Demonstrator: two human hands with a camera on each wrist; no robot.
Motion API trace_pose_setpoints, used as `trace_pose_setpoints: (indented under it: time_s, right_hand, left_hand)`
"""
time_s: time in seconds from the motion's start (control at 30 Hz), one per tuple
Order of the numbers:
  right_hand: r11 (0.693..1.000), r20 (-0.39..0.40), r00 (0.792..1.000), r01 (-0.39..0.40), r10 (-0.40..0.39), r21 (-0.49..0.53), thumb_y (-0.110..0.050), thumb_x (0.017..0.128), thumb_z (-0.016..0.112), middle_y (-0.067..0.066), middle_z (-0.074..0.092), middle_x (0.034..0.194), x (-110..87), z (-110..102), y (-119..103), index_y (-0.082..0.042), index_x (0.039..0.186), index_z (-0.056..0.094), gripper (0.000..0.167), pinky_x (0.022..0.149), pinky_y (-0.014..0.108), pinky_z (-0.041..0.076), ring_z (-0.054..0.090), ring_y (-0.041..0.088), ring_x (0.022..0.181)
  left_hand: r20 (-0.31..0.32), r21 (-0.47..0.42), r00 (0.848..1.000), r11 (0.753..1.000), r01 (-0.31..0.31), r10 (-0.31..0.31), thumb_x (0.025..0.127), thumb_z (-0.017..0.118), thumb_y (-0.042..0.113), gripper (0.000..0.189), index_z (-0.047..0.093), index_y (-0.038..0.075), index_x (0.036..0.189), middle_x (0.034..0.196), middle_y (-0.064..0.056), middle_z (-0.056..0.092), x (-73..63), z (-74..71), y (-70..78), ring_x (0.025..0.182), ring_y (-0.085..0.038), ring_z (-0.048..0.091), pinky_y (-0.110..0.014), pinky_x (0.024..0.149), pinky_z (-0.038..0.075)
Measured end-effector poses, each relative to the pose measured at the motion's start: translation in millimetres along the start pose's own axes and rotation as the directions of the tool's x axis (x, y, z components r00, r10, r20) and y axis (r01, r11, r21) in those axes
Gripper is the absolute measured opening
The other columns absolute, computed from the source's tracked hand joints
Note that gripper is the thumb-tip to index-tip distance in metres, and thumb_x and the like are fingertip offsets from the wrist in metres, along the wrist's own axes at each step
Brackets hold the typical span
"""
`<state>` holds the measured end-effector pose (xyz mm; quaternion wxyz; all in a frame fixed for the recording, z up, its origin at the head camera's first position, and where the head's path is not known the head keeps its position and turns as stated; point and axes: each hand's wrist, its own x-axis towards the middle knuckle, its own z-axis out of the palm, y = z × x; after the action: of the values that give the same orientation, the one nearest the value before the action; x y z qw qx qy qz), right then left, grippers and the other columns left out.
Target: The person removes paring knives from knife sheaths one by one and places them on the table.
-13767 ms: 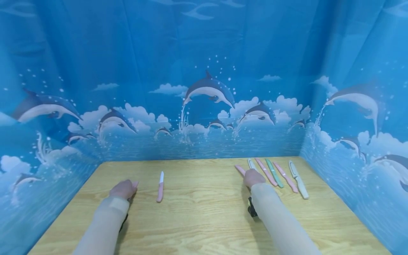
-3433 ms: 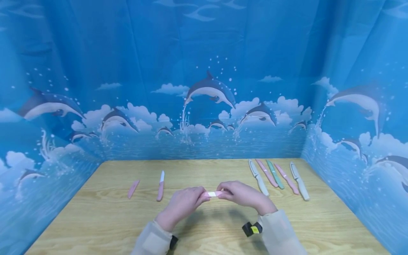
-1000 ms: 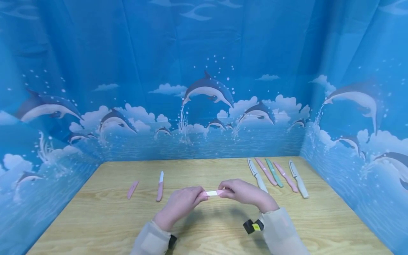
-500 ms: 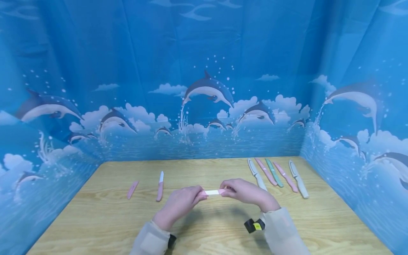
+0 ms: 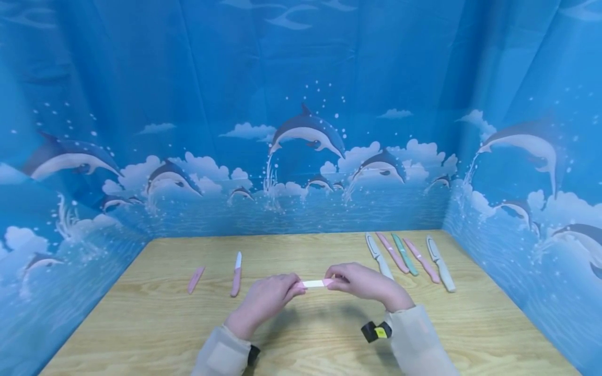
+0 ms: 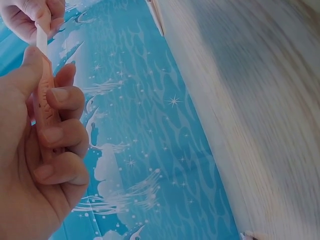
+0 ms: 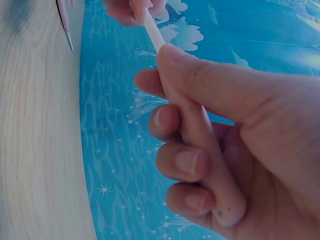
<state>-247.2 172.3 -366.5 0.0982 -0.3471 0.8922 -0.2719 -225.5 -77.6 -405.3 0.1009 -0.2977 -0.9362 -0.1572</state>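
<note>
Between my two hands, above the table, is a small pink knife with its white blade (image 5: 313, 284) partly showing. My left hand (image 5: 265, 303) grips the pink slotted sheath (image 6: 46, 95), fingers curled round it. My right hand (image 5: 364, 284) holds the pink handle (image 7: 200, 145), thumb laid along it toward the blade. The blade tip is hidden inside the sheath. To the left on the table lie another pink-handled knife (image 5: 236, 279) with a bare white blade and a separate pink sheath (image 5: 195, 279).
Behind my right hand several knives lie side by side on the wooden table (image 5: 155, 324): a pale knife (image 5: 379, 256), two pink knives, a green knife (image 5: 405, 254) between them, and another pale knife (image 5: 441, 263) at far right. A blue dolphin curtain (image 5: 211, 104) surrounds the table.
Both hands have come from the table's two sides to the middle, now holding the sheathed pink knife. Since 3.4 s ago they have drawn slightly apart, and more white blade shows.
</note>
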Motion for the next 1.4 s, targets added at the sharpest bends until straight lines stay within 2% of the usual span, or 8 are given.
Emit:
trace_pose_setpoints:
  time_s: [0.13, 0.4, 0.83, 1.2, 1.4]
  right_hand:
    - [1.0, -0.005, 1.0, 0.003, -0.003, 0.013, -0.028, 0.097, 0.058, -0.007, 0.063, 0.084, -1.0, -1.3, -1.0, -0.011, 0.105, 0.066, 0.02, 0.06, 0.023, 0.045, 0.048, 0.003, 0.064]
    - [1.0, -0.002, 1.0, -0.002, 0.002, 0.029, -0.027, 0.096, 0.059, -0.008, 0.061, 0.081, -2.0, -0.7, 0.3, -0.012, 0.105, 0.065, 0.018, 0.058, 0.023, 0.044, 0.046, 0.003, 0.061]
    - [0.999, 0.0, 1.0, -0.007, 0.007, 0.042, -0.027, 0.096, 0.059, -0.008, 0.06, 0.079, -3.5, 0.8, 4.7, -0.012, 0.104, 0.066, 0.018, 0.056, 0.022, 0.041, 0.043, 0.003, 0.06]
    - [0.999, 0.005, 1.0, -0.003, 0.003, 0.05, -0.027, 0.096, 0.059, -0.008, 0.059, 0.079, -4.3, 0.3, 5.2, -0.011, 0.106, 0.066, 0.02, 0.056, 0.022, 0.042, 0.044, 0.003, 0.061]
    - [1.0, -0.004, 1.0, -0.009, 0.009, 0.023, -0.028, 0.096, 0.059, -0.008, 0.058, 0.076, -1.5, -0.7, 8.5, -0.014, 0.104, 0.066, 0.017, 0.056, 0.021, 0.041, 0.042, 0.003, 0.059]
  left_hand:
    - [-0.004, -0.001, 1.0, 1.0, -0.001, 0.001, 0.098, 0.052, 0.038, 0.022, 0.063, 0.019, 0.098, 0.069, 0.014, 0.054, 0.7, -0.2, -0.6, 0.057, 0.0, 0.044, -0.021, 0.052, 0.04]
    - [0.002, 0.009, 1.0, 1.0, 0.003, -0.003, 0.099, 0.042, 0.051, 0.038, 0.063, 0.02, 0.097, 0.067, 0.015, 0.052, 0.6, 0.0, -1.4, 0.056, 0.0, 0.043, -0.021, 0.05, 0.038]
    - [-0.035, 0.017, 0.999, 1.0, -0.024, 0.024, 0.098, 0.051, 0.041, 0.025, 0.063, 0.019, 0.096, 0.069, 0.015, 0.055, -2.1, 1.0, 0.4, 0.057, 0.001, 0.044, -0.02, 0.051, 0.04]
    - [-0.039, 0.02, 0.999, 0.999, -0.027, 0.028, 0.099, 0.045, 0.047, 0.032, 0.062, 0.021, 0.095, 0.069, 0.015, 0.055, -2.0, 2.6, -3.0, 0.057, 0.002, 0.043, -0.02, 0.051, 0.04]
    - [-0.039, 0.017, 0.999, 1.0, -0.023, 0.023, 0.098, 0.049, 0.044, 0.027, 0.063, 0.021, 0.094, 0.07, 0.016, 0.057, -0.2, 1.1, -5.0, 0.057, 0.002, 0.045, -0.02, 0.052, 0.042]
